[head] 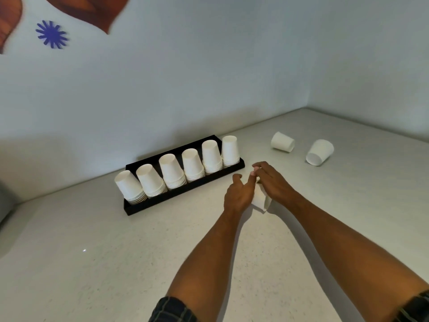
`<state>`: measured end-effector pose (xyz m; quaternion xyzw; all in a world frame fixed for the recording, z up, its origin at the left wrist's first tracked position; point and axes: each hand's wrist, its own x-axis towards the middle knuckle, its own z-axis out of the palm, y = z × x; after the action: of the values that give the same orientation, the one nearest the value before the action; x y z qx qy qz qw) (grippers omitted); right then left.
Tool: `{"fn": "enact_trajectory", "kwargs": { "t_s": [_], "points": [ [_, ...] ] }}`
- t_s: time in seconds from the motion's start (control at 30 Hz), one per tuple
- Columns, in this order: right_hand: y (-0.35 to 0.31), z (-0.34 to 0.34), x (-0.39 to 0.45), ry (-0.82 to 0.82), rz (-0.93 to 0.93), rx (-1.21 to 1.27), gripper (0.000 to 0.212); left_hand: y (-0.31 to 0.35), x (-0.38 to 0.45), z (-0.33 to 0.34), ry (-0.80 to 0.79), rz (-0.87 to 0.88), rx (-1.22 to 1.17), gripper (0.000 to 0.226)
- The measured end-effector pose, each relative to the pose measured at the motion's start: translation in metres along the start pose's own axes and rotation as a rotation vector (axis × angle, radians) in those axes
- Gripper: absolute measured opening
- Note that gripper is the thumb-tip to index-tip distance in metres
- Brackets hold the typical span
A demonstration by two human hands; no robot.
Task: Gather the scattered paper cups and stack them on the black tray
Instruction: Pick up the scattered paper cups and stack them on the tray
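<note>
A long black tray [148, 209] lies on the counter by the wall and carries several upside-down stacks of white paper cups [171, 171]. To its right, my left hand [239, 194] and my right hand [274, 182] close together around one white paper cup [262, 201]. That cup is mostly hidden between them. Two more cups lie on their sides at the back right, one [282, 142] nearer the tray and one [319, 152] further right.
The pale speckled counter [104, 252] runs into a wall corner at the back right. A grey object's edge [4, 203] shows at the far left. The wall bears a blue star shape [52, 34].
</note>
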<state>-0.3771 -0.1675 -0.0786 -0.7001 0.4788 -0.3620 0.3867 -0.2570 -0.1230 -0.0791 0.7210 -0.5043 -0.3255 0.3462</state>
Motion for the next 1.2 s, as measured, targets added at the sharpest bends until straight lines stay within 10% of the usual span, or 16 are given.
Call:
{"fn": "enact_trajectory", "kwargs": {
  "t_s": [0.13, 0.3, 0.4, 0.7, 1.2],
  "points": [
    [0.001, -0.008, -0.007, -0.048, -0.069, 0.002, 0.036, 0.003, 0.012, 0.002, -0.023, 0.013, -0.027, 0.075],
    [0.009, -0.048, 0.011, 0.344, -0.121, -0.304, 0.027, -0.011, 0.018, 0.008, -0.114, -0.069, -0.523, 0.077],
    [0.022, -0.092, 0.027, 0.485, -0.029, -0.628, 0.06, -0.021, 0.021, 0.009, -0.174, -0.071, -0.601, 0.071],
    [0.078, -0.149, 0.053, 0.145, 0.069, -1.192, 0.093, -0.021, 0.025, 0.008, -0.227, -0.066, -0.559, 0.063],
    [0.038, -0.146, 0.073, 0.001, -0.165, -1.613, 0.06, -0.014, 0.025, -0.017, -0.412, -0.1, -0.472, 0.046]
  ]
}}
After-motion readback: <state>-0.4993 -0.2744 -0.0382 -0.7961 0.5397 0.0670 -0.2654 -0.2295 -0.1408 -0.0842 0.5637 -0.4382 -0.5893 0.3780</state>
